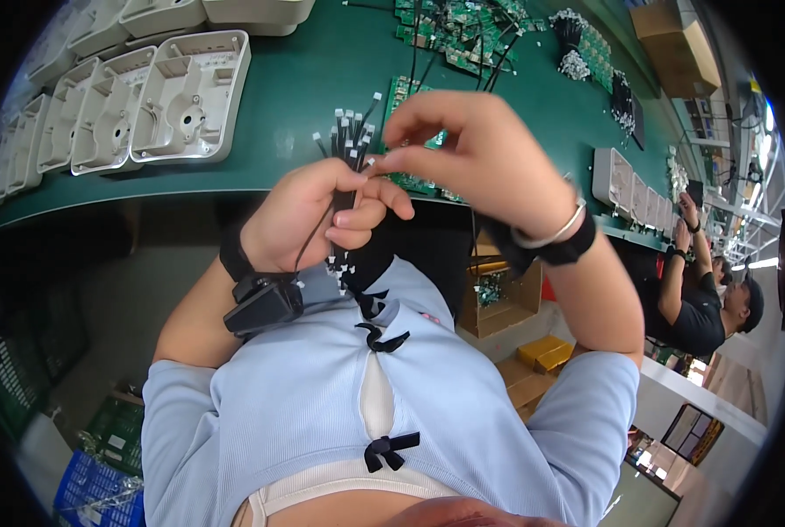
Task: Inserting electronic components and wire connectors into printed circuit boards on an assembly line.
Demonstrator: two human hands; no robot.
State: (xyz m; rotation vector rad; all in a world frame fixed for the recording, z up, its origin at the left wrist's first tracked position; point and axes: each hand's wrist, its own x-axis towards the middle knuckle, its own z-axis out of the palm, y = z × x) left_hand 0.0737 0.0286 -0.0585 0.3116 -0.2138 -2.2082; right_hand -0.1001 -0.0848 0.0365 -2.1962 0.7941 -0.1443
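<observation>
A bundle of short black cables [347,200] with white plugs at both ends is gripped in my left hand [309,211], just past the table's near edge. Its upper plugs fan out above the fist, and more white plugs hang below it. My right hand [463,145] is beside the bundle, thumb and forefinger pinched at a small white plug [370,162] next to my left thumb. Whether that plug's cable is apart from the bundle I cannot tell. Partly behind my right hand lie green circuit boards [401,90].
Pale plastic housings [234,97] stand in rows on the green table [313,66] at left. A heap of circuit boards [471,44] and more cable bundles [570,39] lie farther back. At right are more housings [616,180], a cardboard box [673,48] and a co-worker [709,307].
</observation>
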